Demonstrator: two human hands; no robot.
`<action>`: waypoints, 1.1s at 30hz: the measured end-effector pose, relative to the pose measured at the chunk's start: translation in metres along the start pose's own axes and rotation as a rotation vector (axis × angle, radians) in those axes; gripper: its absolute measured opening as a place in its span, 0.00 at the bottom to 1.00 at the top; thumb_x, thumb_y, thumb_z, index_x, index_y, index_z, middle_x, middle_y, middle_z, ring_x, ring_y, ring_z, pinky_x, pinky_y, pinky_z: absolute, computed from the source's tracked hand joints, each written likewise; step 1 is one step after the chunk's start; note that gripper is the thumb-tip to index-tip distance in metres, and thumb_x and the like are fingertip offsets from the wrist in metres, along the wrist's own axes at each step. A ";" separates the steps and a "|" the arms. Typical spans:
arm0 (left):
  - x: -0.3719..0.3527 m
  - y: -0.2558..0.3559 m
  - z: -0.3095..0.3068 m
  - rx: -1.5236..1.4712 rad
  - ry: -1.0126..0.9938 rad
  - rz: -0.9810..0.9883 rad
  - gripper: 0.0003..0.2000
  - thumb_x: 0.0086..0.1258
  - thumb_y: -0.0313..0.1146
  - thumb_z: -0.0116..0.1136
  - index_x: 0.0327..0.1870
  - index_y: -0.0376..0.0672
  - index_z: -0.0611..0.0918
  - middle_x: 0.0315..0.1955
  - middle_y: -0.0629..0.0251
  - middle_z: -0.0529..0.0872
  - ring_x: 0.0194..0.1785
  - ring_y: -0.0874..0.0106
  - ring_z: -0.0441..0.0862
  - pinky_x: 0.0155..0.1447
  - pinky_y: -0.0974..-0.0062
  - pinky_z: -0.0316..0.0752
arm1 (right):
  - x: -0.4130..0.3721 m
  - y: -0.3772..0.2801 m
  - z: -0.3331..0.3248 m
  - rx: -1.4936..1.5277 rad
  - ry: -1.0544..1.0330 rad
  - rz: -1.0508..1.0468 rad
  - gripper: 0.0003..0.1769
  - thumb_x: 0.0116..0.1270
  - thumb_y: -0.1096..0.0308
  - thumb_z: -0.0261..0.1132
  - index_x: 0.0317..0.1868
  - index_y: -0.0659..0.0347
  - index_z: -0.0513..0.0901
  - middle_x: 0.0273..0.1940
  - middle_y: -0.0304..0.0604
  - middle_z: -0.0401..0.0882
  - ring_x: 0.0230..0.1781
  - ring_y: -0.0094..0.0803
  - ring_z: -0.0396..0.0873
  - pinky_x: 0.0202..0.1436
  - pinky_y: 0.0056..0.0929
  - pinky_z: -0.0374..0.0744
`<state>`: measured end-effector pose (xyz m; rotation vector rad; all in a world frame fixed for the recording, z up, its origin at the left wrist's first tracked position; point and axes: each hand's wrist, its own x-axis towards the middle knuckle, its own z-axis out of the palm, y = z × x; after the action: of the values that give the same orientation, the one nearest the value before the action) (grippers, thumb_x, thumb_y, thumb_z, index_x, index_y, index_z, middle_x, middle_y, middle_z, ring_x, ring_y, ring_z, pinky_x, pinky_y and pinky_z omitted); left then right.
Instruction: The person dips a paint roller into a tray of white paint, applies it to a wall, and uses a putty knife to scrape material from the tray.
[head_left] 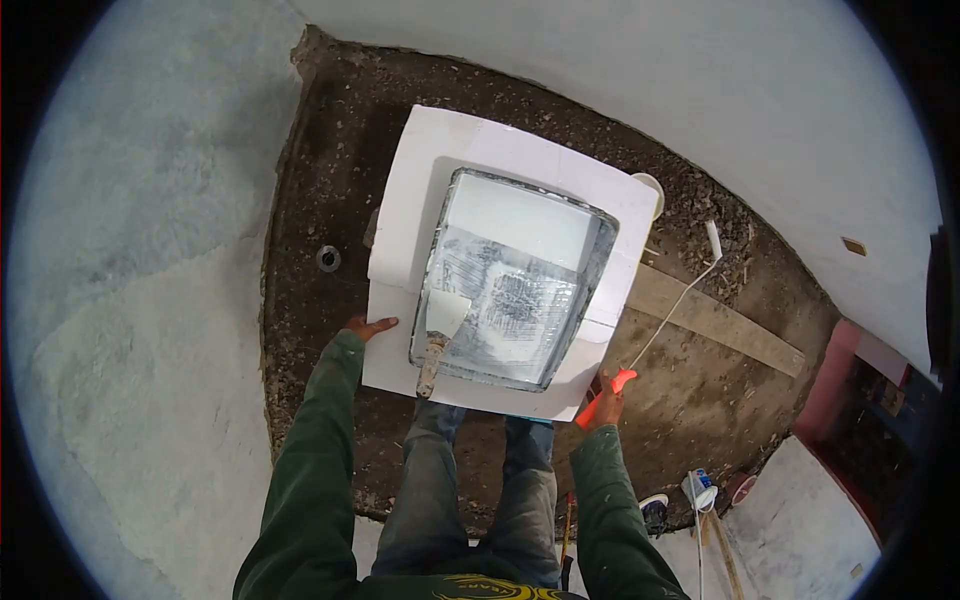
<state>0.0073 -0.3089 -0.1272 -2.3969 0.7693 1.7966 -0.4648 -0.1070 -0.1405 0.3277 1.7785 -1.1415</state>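
Observation:
A white board (400, 230) lies in front of my legs and bears a paint tray (612, 240). White paint (520, 215) pools at the tray's far end, and its ribbed slope is smeared with more. Across the tray's near left corner rests a scraper (447, 312) with a paint-crusted handle. My left hand (373, 327) is closed on the board's left edge, thumb on top, fingers hidden beneath. At the near right corner of the board, my right hand (605, 402) wraps round the orange handle of a small paint roller (713, 240), whose white sleeve points away from me.
A plank (715, 315) lies on the dirt floor to the right. Behind the board's right corner a pale round container (650, 190) partly shows. Plastered walls (150, 250) stand left and ahead. A shoe (654, 512) and a blue-and-white container (698, 490) are at lower right.

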 end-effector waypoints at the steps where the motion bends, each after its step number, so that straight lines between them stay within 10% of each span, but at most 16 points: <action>1: 0.000 0.003 -0.001 0.020 -0.056 -0.001 0.35 0.47 0.52 0.75 0.53 0.35 0.81 0.46 0.53 0.85 0.47 0.60 0.83 0.54 0.64 0.77 | 0.005 0.002 0.000 0.052 -0.055 0.072 0.30 0.64 0.63 0.65 0.65 0.60 0.67 0.40 0.37 0.79 0.38 0.26 0.78 0.40 0.28 0.77; 7: -0.008 0.020 0.006 0.063 -0.077 -0.045 0.37 0.48 0.53 0.74 0.55 0.36 0.79 0.50 0.53 0.83 0.52 0.59 0.81 0.59 0.65 0.74 | 0.014 -0.004 0.009 -0.051 -0.145 0.102 0.18 0.64 0.54 0.65 0.47 0.56 0.77 0.38 0.33 0.79 0.36 0.25 0.77 0.39 0.28 0.76; 33: 0.023 -0.009 -0.004 0.002 -0.341 0.278 0.30 0.49 0.30 0.77 0.56 0.41 0.77 0.47 0.64 0.83 0.53 0.68 0.78 0.59 0.66 0.73 | 0.007 -0.022 0.025 0.011 -0.154 0.203 0.14 0.56 0.60 0.71 0.39 0.56 0.79 0.34 0.35 0.79 0.32 0.27 0.77 0.36 0.30 0.76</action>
<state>0.0195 -0.3109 -0.1488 -1.9755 1.0965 2.2210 -0.4685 -0.1410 -0.1364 0.4056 1.5670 -1.0052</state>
